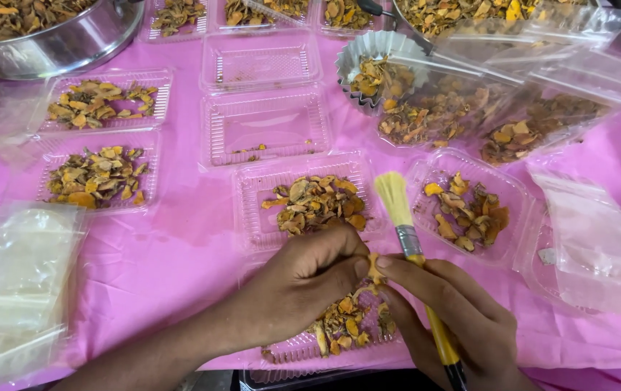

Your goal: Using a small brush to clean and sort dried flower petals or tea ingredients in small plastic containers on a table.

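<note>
A person's left hand (pixel 303 279) and right hand (pixel 444 308) meet over a clear plastic tray (pixel 303 347) of dried orange-brown slices at the near edge of the pink tablecloth (pixel 180 246); both pinch one small dried orange piece (pixel 375 269) between fingertips; the right hand also grips a yellow-handled brush with pale bristles (pixel 406 232), bristles up; just beyond this tray lies another filled clear tray (pixel 252 210). The brittle piece could crumble or slip, judged from the tight pinch; the upright brush might flick crumbs into that neighbouring tray.
</note>
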